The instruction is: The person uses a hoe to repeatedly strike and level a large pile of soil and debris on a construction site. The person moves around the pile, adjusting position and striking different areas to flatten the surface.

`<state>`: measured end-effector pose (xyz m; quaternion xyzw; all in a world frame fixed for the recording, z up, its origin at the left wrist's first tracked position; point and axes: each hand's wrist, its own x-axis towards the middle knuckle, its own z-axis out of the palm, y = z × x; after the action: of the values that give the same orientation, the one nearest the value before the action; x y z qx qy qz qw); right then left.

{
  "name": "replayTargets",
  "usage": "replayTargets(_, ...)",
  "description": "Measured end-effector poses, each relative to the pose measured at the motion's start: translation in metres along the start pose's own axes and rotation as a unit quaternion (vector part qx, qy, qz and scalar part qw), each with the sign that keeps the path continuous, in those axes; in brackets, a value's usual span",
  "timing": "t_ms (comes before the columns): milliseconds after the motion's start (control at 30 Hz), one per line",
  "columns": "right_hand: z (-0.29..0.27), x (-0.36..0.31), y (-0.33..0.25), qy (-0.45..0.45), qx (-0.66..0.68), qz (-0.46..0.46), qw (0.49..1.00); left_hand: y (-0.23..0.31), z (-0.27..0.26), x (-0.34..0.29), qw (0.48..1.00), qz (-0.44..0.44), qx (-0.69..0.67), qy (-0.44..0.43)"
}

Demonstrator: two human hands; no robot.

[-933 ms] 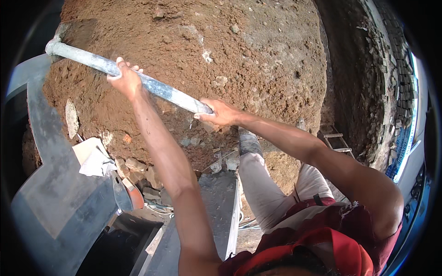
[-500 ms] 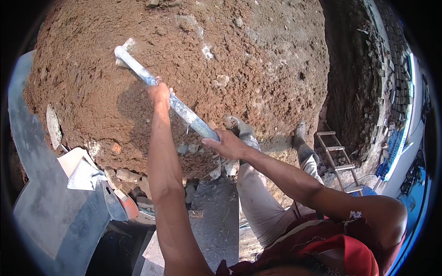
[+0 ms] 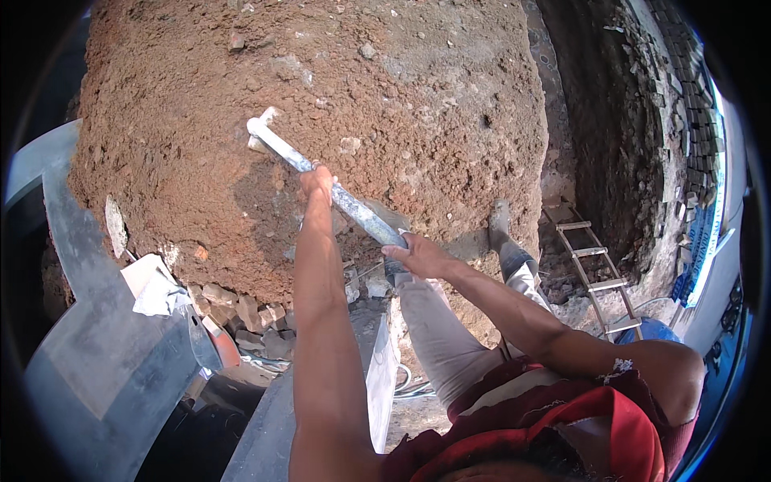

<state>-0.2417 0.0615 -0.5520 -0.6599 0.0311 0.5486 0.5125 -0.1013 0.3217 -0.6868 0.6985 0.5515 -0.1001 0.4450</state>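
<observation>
A long pale handle, worn and smeared with dirt, slants across the head view. At its far end is a short whitish crosswise head (image 3: 263, 128), low over the brown soil or touching it; it looks like a hoe (image 3: 361, 213), though its blade cannot be made out. My left hand (image 3: 319, 183) wraps round the middle of the handle, with the arm stretched forward. Closer to me, my right hand (image 3: 419, 255) grips the handle's near end. Rough, clumpy soil (image 3: 177, 136) spreads under the tool, and the left arm's shadow falls on it.
My boot (image 3: 502, 225) stands near the soil's right edge, beside a deep trench (image 3: 594, 120). A wooden ladder (image 3: 590, 251) leans at the right. Broken stones (image 3: 249, 313), pale sheets (image 3: 157, 285) and a grey concrete surface (image 3: 88, 353) lie at the left.
The view has shifted. Hoe and both hands now appear lower and farther right in the picture, with the hoe's head nearer to me. Both hands keep their hold.
</observation>
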Motion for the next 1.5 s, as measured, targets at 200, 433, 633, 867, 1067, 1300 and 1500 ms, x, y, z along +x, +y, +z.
replayTargets(200,-0.124,-0.189,0.182,0.07,-0.162,0.047,0.983,-0.118,0.164,-0.122,0.921,-0.134,-0.329,-0.16)
replayTargets(433,-0.167,-0.487,0.372,0.184,-0.245,0.344,0.888,-0.298,0.325,-0.426,0.772,-0.461,-0.246,-0.361)
replayTargets(633,-0.149,-0.443,0.361,0.19,-0.241,0.274,0.911,-0.232,0.231,-0.379,0.757,-0.399,-0.321,-0.406)
replayTargets(867,-0.064,-0.092,0.177,0.041,-0.167,-0.097,0.98,-0.001,-0.006,-0.126,0.937,0.098,-0.323,-0.089)
replayTargets(1067,-0.004,0.081,0.021,-0.026,-0.057,-0.101,0.993,0.083,-0.07,0.069,0.981,0.118,-0.142,0.052)
replayTargets(1300,-0.006,-0.012,0.09,-0.031,-0.048,0.021,0.998,-0.087,0.018,0.07,0.999,-0.005,-0.031,0.034)
replayTargets(1500,-0.095,-0.126,0.147,-0.009,0.08,0.12,0.99,-0.12,0.155,-0.044,0.994,-0.088,-0.063,-0.034)
